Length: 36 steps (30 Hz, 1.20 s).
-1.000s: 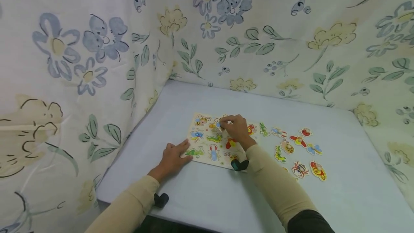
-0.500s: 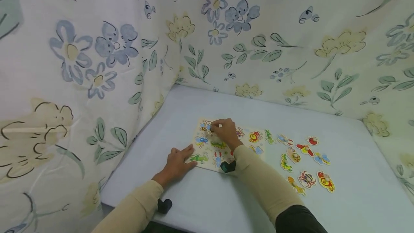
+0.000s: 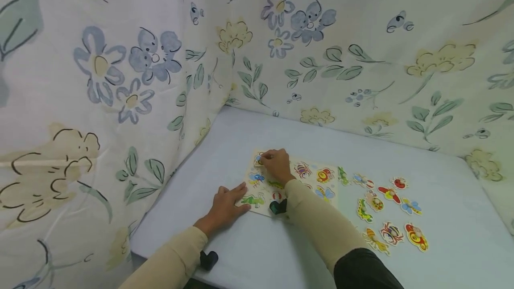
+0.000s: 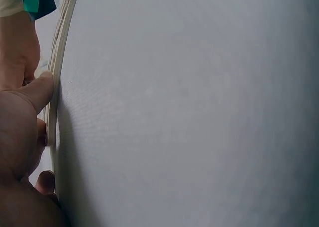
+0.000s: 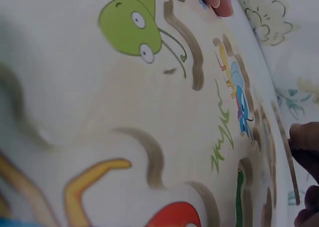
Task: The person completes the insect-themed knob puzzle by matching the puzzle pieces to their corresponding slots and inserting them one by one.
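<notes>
A pale wooden puzzle board (image 3: 295,159) with bright insect pictures and cut-out recesses lies flat on the table. My left hand (image 3: 225,206) rests at its near left corner, fingers stretched along the left side and thumb at the front edge; the left wrist view shows the thumb (image 4: 37,92) against the board's edge. Over the far left corner, my right hand (image 3: 276,164) pinches a small insect puzzle piece (image 3: 258,160) between thumb and fingers. In the right wrist view, the puzzle piece (image 5: 286,152) appears as a thin slab on edge at the fingertips.
Several loose insect pieces lie right of the board, among them a spider (image 3: 391,233), a ladybird (image 3: 399,183) and a green caterpillar (image 3: 363,211). A white cloth covers the table (image 3: 257,253). Floral curtains (image 3: 333,66) hang behind and along the left.
My right hand has moved left across the board, carrying the insect puzzle piece from the far middle to the far left corner. My left hand stays at the near left corner.
</notes>
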Available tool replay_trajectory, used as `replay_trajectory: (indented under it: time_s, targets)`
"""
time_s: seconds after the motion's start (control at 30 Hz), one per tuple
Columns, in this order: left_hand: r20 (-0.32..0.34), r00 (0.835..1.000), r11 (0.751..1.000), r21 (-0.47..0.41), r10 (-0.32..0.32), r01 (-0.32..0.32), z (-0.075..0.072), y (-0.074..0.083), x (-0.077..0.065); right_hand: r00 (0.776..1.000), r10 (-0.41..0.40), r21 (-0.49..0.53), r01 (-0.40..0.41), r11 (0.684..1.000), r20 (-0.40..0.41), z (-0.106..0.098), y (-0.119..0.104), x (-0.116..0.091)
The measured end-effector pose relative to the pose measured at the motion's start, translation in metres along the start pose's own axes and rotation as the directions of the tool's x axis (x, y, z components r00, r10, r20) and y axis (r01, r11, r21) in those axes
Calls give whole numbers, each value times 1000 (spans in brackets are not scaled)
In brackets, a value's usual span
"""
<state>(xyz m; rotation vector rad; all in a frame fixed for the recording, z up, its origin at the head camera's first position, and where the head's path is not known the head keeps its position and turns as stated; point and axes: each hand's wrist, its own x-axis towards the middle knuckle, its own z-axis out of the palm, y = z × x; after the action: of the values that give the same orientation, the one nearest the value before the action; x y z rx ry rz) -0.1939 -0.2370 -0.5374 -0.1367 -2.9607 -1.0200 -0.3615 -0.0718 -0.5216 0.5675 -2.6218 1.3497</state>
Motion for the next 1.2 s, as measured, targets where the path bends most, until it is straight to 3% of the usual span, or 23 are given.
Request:
replay_trajectory:
  time_s: [0.13,0.37,0.7,0.87,1.07,1.2]
  targets:
    - [-6,1000,1000,-7,4,-4,0,1,-1,1000,-11,-23,11,1000,-5,5,2,2]
    - [-1,1000,1000,-4,15,-15,0,2,-3,998,55,-59,-55,997,3,10,3,2]
    - [3,1000,1000,27,-2,2,1,1,-2,996,88,-71,-87,994,8,11,2,3]
    - [-9,1000,1000,16,-1,2,3,4,-3,998,55,-77,-52,996,28,9,6,1]
    - [-22,1000,1000,21,10,-9,5,2,-1,991,-65,-93,77,993,120,-2,14,1]
    - [-18,1000,999,33,11,-11,3,1,2,978,-13,-20,17,1000,207,-24,7,-1]
